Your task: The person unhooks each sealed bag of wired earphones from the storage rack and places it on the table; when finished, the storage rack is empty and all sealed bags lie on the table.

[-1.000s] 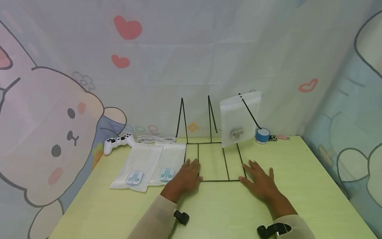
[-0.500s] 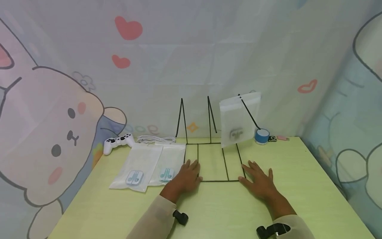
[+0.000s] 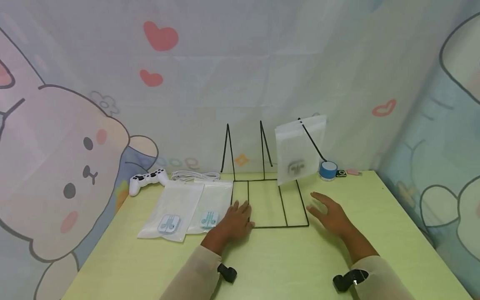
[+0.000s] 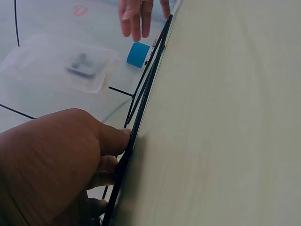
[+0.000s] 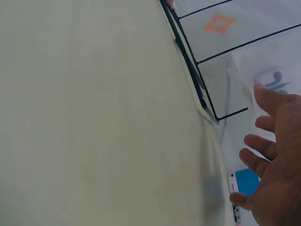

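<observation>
I have the wire rack (image 3: 286, 226) near the far edge of the surface (image 3: 270, 266), the left hand (image 3: 236, 221) resting on its left side, fingers extended, gripping nothing, presumably steadying it against the hanging bag (image 3: 292, 146) off-centre on its right hook (image 3: 314, 143). The right hand (image 3: 333, 214), loosely spread and holding nothing, is just beside the rack's right edge. Two flat bags (image 3: 179, 202) overlap at its left, apparently to save room.

Pale cartoon backdrop (image 3: 240, 62), red hearts (image 3: 161, 36), yellow-green table (image 3: 279, 262)
</observation>
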Motion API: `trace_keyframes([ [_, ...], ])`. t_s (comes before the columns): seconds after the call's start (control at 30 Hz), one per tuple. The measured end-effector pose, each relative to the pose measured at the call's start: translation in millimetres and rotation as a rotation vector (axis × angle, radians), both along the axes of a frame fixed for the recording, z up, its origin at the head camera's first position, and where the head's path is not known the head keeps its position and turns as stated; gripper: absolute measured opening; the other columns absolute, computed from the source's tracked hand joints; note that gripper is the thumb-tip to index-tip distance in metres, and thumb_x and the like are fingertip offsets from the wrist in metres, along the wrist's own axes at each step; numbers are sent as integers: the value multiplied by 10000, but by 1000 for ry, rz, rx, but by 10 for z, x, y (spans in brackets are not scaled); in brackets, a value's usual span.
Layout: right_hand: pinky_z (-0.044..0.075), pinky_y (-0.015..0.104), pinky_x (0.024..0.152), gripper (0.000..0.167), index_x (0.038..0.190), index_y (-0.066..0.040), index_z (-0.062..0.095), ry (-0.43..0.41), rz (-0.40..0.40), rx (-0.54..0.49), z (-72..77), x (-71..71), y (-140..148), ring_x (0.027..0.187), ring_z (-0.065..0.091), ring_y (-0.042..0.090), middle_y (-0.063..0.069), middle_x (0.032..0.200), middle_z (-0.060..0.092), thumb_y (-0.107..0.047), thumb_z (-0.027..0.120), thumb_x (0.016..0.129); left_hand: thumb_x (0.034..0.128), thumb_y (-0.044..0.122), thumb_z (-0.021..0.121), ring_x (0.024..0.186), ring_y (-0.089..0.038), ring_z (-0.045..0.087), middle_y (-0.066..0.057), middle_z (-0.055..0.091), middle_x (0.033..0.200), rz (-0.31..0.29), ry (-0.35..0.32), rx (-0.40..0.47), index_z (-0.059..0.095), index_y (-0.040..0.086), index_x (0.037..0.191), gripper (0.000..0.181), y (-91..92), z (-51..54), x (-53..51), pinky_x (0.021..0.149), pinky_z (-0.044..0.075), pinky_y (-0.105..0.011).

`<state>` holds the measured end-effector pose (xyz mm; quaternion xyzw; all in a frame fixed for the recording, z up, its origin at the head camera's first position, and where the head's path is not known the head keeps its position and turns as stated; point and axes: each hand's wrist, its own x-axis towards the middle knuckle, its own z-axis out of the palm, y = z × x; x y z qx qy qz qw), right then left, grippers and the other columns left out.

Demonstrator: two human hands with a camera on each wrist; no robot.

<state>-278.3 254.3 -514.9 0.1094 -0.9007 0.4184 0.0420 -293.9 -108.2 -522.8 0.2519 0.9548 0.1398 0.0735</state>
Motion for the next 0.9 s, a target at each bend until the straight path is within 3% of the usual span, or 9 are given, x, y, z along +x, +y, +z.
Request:
trace_keyframes([
  [0.3, 331, 727, 1261, 699, 1671, -26, 412, -44, -27, -143, 338, -265, 170, 1622, 332, 509, 272, 1714, 422, -406, 623, 1124, 1156, 349, 469, 1679, -520, 192, -203, 298, 1797, 8, -9, -6, 355, -4, 1691, 651, -29, 14, -6, 1358, 221, -636],
  [0.4, 338, 729, 1255, 704, 1670, -29, 419, -43, -29, -141, 420, -330, 201, 1625, 317, 520, 277, 1697, 444, -419, 626, 1121, 1156, 347, 474, 1676, -526, 193, -211, 301, 1794, 11, -10, -4, 361, -8, 1688, 649, -32, 14, -3, 1357, 223, -637],
  [0.57, 357, 733, 1235, 668, 1645, -5, 446, -36, -35, -130, 516, -427, 252, 1603, 347, 534, 313, 1650, 483, -393, 616, 1129, 1156, 347, 479, 1676, -523, 198, -209, 302, 1795, 4, -9, -3, 362, -8, 1687, 649, -25, 3, -3, 1357, 221, -637],
  [0.9, 356, 671, 1279, 669, 1672, -34, 413, -83, -74, -307, 673, -624, 204, 1627, 343, 477, 276, 1714, 411, -368, 617, 1129, 1161, 377, 460, 1691, -502, 160, -186, 269, 1811, 17, -25, 12, 334, 11, 1704, 667, -32, -20, -19, 1371, 190, -622],
])
